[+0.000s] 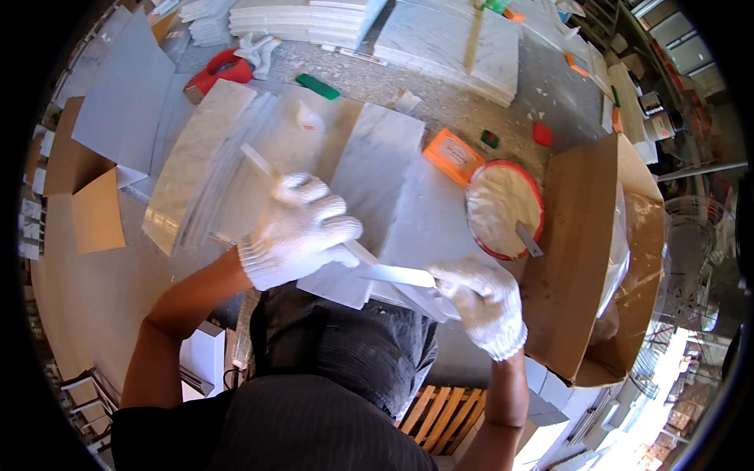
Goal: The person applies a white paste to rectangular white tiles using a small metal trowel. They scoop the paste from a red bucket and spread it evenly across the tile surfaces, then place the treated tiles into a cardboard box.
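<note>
My left hand (302, 228), in a white knit glove, is wrapped round a long, thin white stone strip (259, 161) that slants down toward the right. My gloved right hand (483, 302) is closed on a flat, bright blade like a putty knife (399, 275), its end against or just over the strip. Beneath both hands lies a grey-veined marble slab (373, 169). To the right of it stands a red-rimmed tub (503, 208) of whitish paste, with a metal scraper (528, 238) stuck in it.
Stacked marble strips (200, 157) lie at the left, beside an open cardboard box (98, 188). A large open carton (581, 251) stands close on the right. Beyond the tub are an orange box (453, 155) and a red block (542, 133). Red tape dispenser (220, 72) and green block (317, 85) lie farther back.
</note>
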Demonstrator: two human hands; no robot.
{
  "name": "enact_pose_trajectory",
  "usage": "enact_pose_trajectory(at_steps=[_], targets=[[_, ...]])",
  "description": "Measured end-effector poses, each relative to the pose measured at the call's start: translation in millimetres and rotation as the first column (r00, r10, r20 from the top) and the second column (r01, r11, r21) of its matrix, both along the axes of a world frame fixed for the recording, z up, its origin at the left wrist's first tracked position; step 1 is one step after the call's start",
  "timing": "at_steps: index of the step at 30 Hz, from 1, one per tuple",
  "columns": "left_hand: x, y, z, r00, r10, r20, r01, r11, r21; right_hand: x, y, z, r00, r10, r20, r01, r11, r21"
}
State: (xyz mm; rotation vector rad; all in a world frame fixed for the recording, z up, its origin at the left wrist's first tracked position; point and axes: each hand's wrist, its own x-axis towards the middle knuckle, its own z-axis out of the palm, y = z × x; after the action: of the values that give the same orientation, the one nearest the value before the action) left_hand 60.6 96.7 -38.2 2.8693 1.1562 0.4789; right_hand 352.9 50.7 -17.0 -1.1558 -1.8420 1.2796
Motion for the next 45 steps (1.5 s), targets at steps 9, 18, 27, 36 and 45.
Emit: enact_pose_trajectory(at_steps=[9, 18, 27, 36, 45], targets=[[-3, -8, -2, 1.000, 0.002, 0.020, -0.003, 1.000, 0.031, -4, 11, -7, 0.985, 0.168, 0.041, -0.168, 0.986, 0.002], [-7, -9, -8, 0.998, -0.002, 0.057, -0.002, 0.998, 0.063, -19, 18, -5, 0.984, 0.176, 0.029, -0.175, 0.983, -0.048], [-10, -20, -9, 0.995, -0.013, 0.097, 0.008, 0.998, 0.055, 20, -30, -32, 0.962, -0.271, -0.017, 0.255, 0.924, -0.286], [-19, -48, 3, 0.972, -0.014, -0.233, -0.002, 0.998, -0.069, -3, -44, -40, 0.995, 0.088, 0.042, -0.067, 0.930, -0.362], [-21, -66, -4, 0.932, -0.063, -0.357, 0.019, 0.992, -0.125, -21, -68, -43, 0.990, 0.128, 0.057, -0.104, 0.943, -0.317]])
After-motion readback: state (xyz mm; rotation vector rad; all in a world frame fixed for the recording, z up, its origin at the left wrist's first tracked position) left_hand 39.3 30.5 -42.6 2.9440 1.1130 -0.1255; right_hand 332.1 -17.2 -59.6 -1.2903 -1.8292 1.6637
